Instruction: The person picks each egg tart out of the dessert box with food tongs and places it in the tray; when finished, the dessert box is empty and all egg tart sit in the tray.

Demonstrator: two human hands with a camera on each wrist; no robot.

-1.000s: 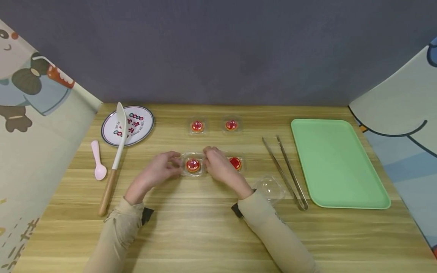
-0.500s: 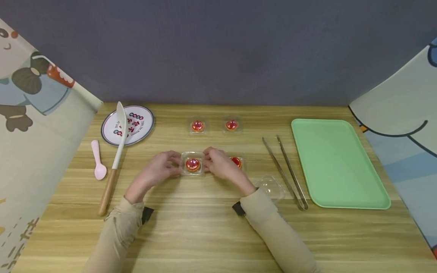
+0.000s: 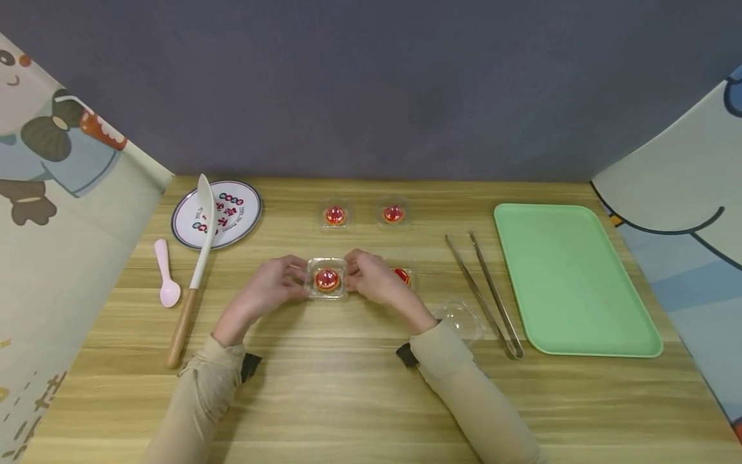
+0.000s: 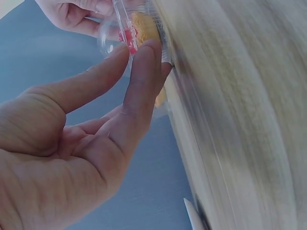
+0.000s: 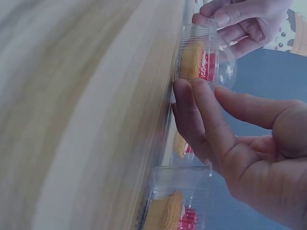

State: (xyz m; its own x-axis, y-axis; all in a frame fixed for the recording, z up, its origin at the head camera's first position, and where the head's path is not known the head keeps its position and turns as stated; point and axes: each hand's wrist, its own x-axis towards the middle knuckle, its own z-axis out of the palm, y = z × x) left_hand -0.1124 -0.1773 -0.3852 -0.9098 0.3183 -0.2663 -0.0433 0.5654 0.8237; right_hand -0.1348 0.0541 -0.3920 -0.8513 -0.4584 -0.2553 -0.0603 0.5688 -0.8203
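My left hand (image 3: 277, 283) and right hand (image 3: 373, 277) pinch opposite sides of a clear plastic box (image 3: 327, 294) low over the table. Inside it is a small tart (image 3: 327, 279) with a glossy red top and a yellow crust. The wrist views show a domed lid (image 5: 227, 69) on this box. In the left wrist view, the thumb and fingertips (image 4: 146, 50) meet at the box's edge; the right thumb and fingers (image 5: 199, 88) do likewise on the other side. Partly behind my right hand stands another boxed tart (image 3: 401, 276), its box open in the right wrist view.
Two more boxed tarts (image 3: 335, 215) sit behind. A loose clear lid (image 3: 460, 320) lies by my right wrist, near metal tongs (image 3: 489, 293) and a green tray (image 3: 580, 280). Leftward are a plate (image 3: 240, 216), a long wooden-handled spoon (image 3: 199, 264) and a pink spoon (image 3: 168, 283).
My right wrist has shifted slightly right and its fingers have slid down the box's side. The left hand is almost still, and the box stays between both hands.
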